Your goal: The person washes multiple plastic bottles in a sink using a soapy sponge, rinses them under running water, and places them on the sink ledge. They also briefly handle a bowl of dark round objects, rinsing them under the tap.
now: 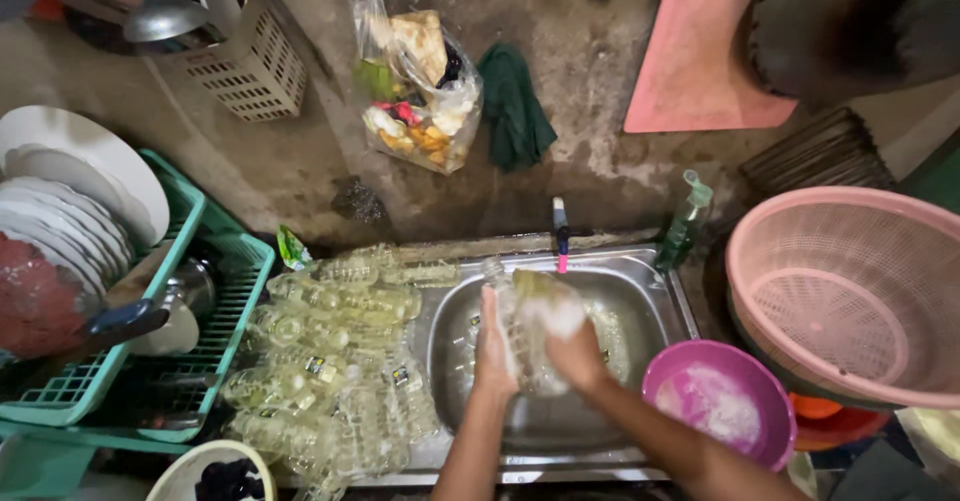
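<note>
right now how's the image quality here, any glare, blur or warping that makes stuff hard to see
Head view: dim, warm light; the upper right corner falls into dark shadow. The clear bottles on the drainboard smear together with glare, so their edges are hard to separate. The bottle held between the left hand and right hand is blurred under foam. Wide-lens bending curves the pink basket and the plates at the edges.

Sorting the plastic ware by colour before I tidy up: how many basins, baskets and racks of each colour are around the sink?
Pink colander basket: 1
Purple basin: 1
Green dish racks: 2
White slotted basket: 1
Total: 5
</note>
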